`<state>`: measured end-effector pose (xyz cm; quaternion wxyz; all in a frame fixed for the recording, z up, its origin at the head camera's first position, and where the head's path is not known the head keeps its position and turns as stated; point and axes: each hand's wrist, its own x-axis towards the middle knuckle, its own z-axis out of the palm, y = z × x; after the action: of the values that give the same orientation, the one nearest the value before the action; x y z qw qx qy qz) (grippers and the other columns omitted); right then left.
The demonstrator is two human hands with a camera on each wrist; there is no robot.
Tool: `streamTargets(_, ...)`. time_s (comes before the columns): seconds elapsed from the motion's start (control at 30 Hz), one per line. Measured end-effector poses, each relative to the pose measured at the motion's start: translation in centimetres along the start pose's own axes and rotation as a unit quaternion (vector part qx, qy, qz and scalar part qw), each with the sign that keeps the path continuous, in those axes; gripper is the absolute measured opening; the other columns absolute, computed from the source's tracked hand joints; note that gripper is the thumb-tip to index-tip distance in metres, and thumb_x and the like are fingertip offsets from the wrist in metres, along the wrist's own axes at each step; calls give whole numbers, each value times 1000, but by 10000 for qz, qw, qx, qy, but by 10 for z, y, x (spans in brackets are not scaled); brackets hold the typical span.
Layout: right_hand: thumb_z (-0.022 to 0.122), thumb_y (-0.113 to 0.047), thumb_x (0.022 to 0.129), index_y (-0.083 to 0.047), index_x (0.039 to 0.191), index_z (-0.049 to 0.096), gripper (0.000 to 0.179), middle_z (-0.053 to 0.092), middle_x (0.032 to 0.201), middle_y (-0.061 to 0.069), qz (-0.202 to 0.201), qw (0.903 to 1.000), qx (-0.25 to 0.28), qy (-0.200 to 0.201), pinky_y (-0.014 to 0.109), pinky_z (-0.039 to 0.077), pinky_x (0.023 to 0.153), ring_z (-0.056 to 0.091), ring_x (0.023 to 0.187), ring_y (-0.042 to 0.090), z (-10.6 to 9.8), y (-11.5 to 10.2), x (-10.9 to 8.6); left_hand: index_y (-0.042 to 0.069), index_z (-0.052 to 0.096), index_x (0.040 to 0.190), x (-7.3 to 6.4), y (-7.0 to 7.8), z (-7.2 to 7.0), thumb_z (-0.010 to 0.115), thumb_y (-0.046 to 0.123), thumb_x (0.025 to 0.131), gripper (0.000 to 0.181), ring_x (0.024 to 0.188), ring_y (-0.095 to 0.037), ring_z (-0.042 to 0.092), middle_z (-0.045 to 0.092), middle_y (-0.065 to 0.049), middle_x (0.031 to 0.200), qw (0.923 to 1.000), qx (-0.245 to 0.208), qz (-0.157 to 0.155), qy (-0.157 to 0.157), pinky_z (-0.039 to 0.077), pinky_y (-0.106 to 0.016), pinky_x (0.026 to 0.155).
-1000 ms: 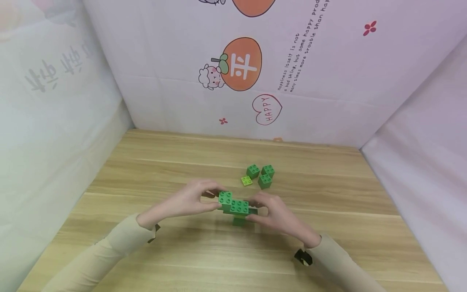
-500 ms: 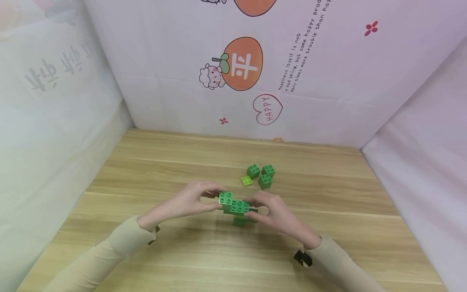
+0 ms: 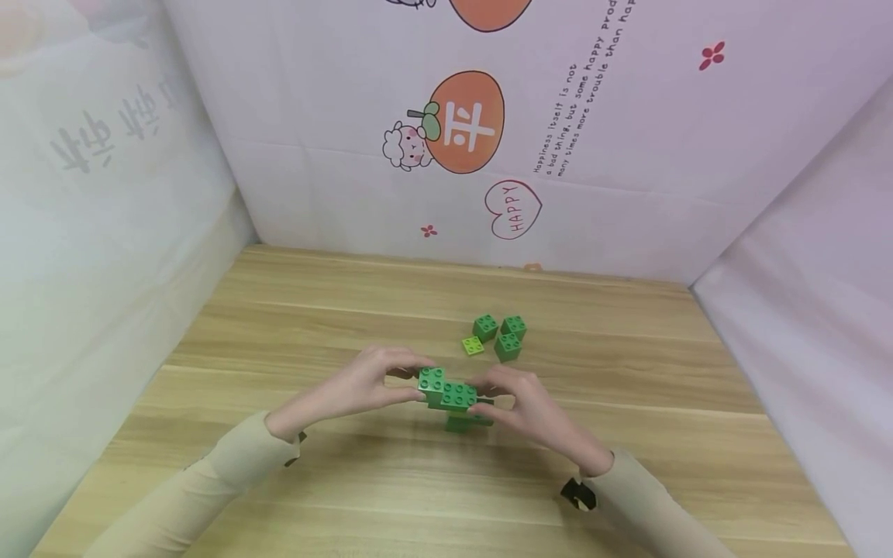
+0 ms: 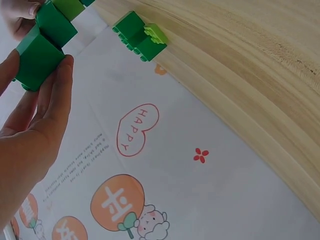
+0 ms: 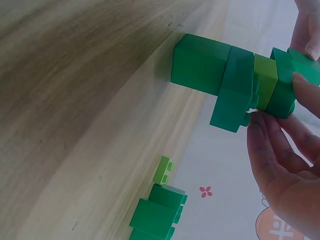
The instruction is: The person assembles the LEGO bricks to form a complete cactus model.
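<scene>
A stack of building bricks (image 3: 459,396) stands on the wooden table between the two hands. At its foot is a dark green block (image 5: 199,62); higher up come a flatter green brick (image 5: 234,90) jutting to one side, a lime green brick (image 5: 265,80) and another green brick (image 5: 282,87). Uppermost on the left sits a studded green brick (image 3: 431,379), overhanging that side. My left hand (image 3: 373,380) pinches this top brick between thumb and fingers. From the right, my right hand (image 3: 519,399) grips the upper green brick, thumb on the near face and fingers behind.
Beyond the stack lie loose green bricks, one at the left (image 3: 484,328), one behind (image 3: 513,325) and one in front (image 3: 508,347). Beside them is a thin lime green brick (image 3: 473,346). White printed cloth (image 3: 335,201) walls the table (image 3: 349,294) at the back and sides.
My right thumb has shifted slightly upward along the near side of the stack. The left hand keeps its hold on the top brick, and the loose bricks lie as before.
</scene>
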<state>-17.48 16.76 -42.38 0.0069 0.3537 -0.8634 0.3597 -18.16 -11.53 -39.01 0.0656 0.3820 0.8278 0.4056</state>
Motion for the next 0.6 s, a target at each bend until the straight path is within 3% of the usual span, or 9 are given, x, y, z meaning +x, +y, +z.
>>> streamTargets(0.37, 77, -20, 85, -6, 113, 69, 32, 75, 108, 8, 141, 9998, 155, -44, 36, 63, 85, 73, 95, 25, 0, 1, 0, 4, 64, 127, 0, 0, 2, 72, 16, 90, 40, 103, -18, 69, 71, -10, 119, 9977, 620, 268, 67, 60, -29, 88)
streamTargets(0.6, 78, -18, 84, -6, 112, 70, 31, 75, 107, 9, 162, 9997, 153, -32, 36, 63, 84, 73, 95, 26, 0, 1, 1, 2, 63, 128, 0, -1, 4, 73, 14, 89, 41, 102, -19, 69, 71, -10, 118, 9981, 574, 159, 144, 61, -29, 88)
